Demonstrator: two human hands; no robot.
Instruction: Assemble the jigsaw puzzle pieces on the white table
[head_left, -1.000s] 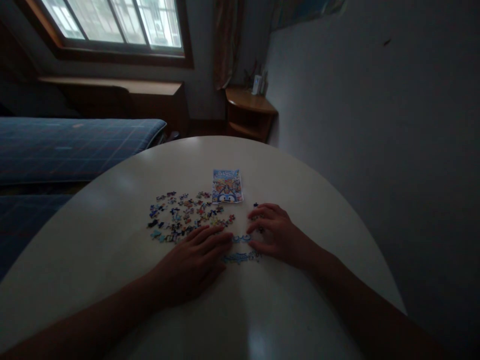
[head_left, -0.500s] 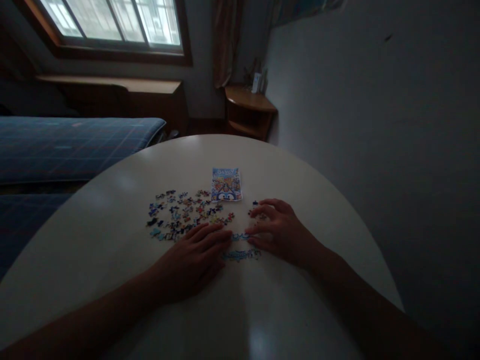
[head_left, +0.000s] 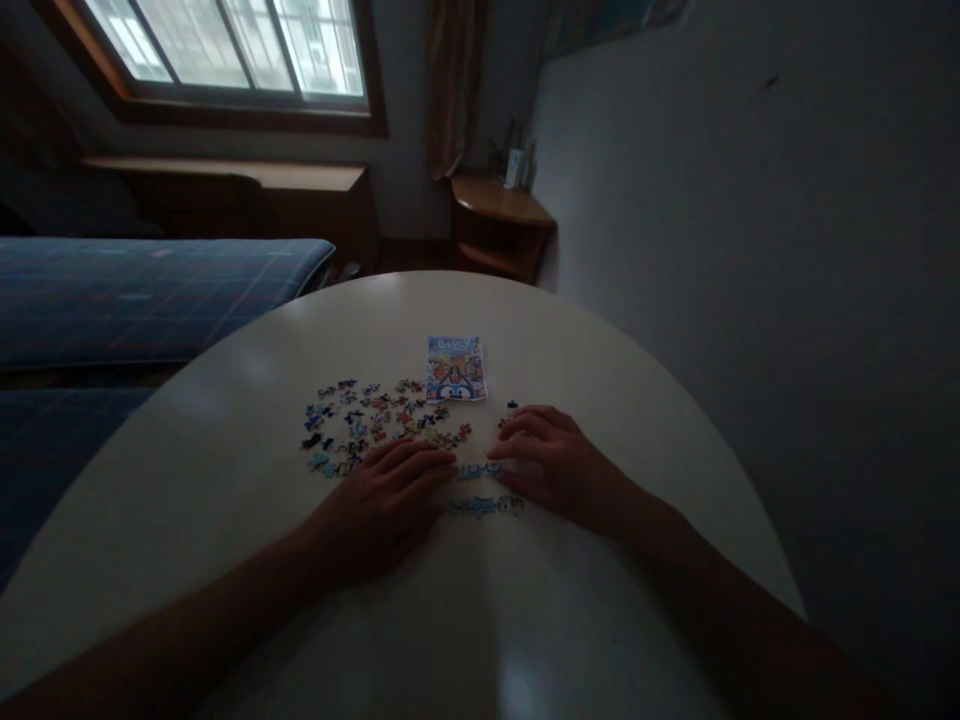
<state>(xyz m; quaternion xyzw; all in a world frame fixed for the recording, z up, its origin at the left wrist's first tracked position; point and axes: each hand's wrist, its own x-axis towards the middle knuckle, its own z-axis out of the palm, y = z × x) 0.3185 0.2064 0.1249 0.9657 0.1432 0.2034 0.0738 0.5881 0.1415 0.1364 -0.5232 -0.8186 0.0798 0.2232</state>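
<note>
My left hand [head_left: 397, 495] lies palm down, its fingers stretched out and fingertips at the left end of a short blue row of joined puzzle pieces [head_left: 472, 471]. The thumb is tucked low and partly hidden. At the row's right end, my right hand [head_left: 559, 462] has its index finger and thumb closed about a blue puzzle piece [head_left: 493, 468]. Just nearer to me is a second joined strip of light blue puzzle pieces [head_left: 480, 506]. Several loose puzzle pieces [head_left: 382, 402] spread beyond my left hand, some hidden under it. A few more pieces [head_left: 511, 408] sit by my right fingers.
A colourful picture sheet [head_left: 457, 370] with a penguin-like figure lies behind the pieces on the round white table [head_left: 600, 350]. Past the table edge are a blue plaid mattress [head_left: 150, 300] at the left, a wooden corner shelf [head_left: 502, 200] and a wall at the right.
My left hand has drawn back slightly to the left, and the right hand's fingers have come closer together at the row. The whole view has shifted a little.
</note>
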